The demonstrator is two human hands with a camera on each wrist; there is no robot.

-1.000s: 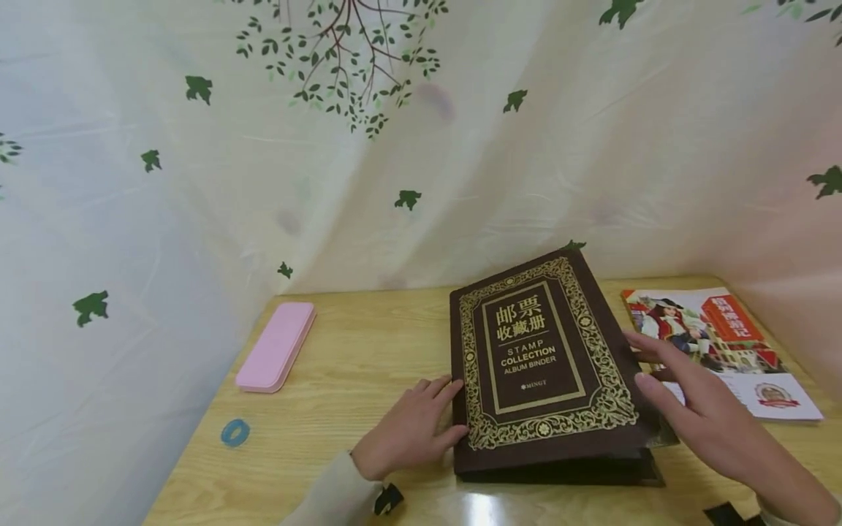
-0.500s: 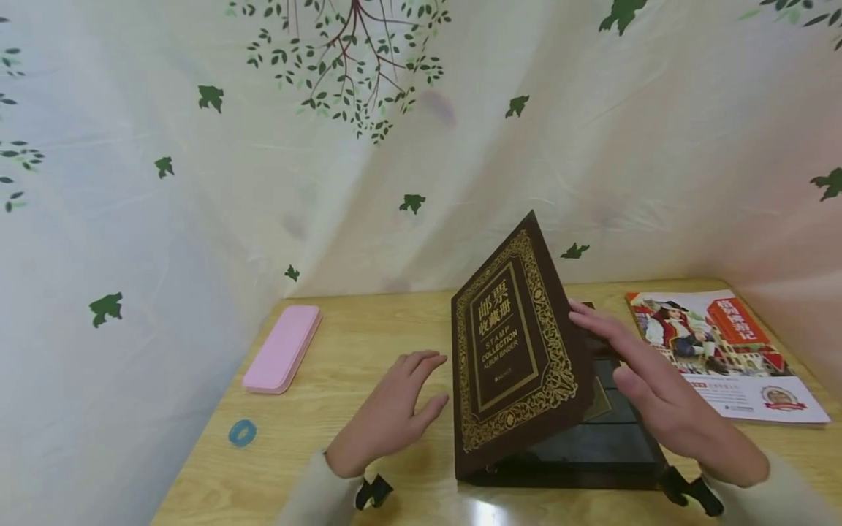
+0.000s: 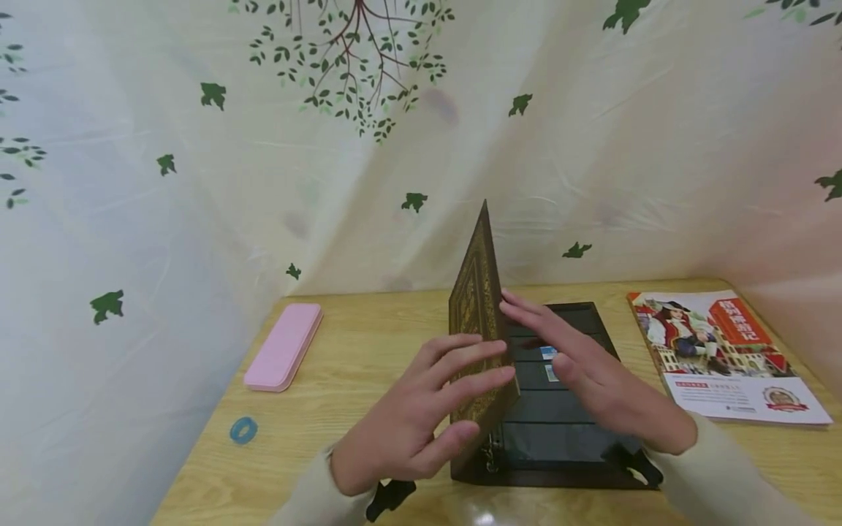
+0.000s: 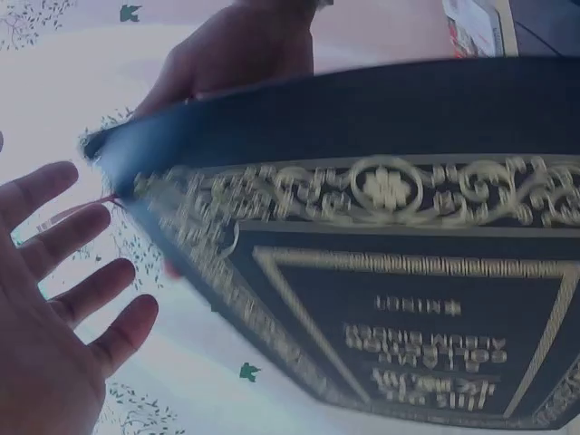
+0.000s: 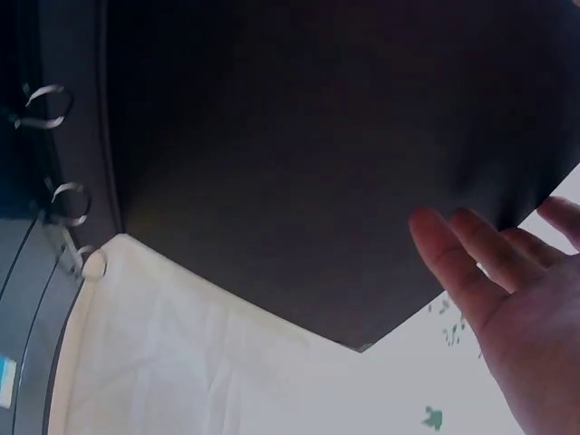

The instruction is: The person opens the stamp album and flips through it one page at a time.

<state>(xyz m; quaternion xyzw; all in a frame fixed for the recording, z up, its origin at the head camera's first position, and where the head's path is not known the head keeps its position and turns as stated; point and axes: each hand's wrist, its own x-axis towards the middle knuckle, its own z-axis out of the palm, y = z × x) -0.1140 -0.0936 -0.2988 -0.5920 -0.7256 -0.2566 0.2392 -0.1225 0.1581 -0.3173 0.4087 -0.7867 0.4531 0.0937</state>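
A dark brown stamp album (image 3: 483, 321) with gold ornament stands with its front cover raised almost upright. Under the cover, black pocket pages (image 3: 549, 405) show with a few small stamps (image 3: 551, 373) in them. My right hand (image 3: 592, 365) is on the inner side of the cover, its straight fingers at the free edge. On the outer side is my left hand (image 3: 427, 409), fingers extended and spread, overlapping the cover in the head view. In the left wrist view the left fingers (image 4: 127, 335) point toward the cover's corner. Metal binder rings (image 5: 71, 204) show along the spine in the right wrist view.
A pink case (image 3: 284, 347) lies at the left of the wooden table (image 3: 355, 329), with a blue ring (image 3: 243, 430) nearer the front. To the album's right lies a colourful booklet (image 3: 730, 358). A leaf-patterned curtain (image 3: 368, 219) hangs behind.
The album's cover has swung up and leftward from nearly closed, exposing the pages. My right hand has moved left with it. My left hand left the spine side, then came up by the cover.
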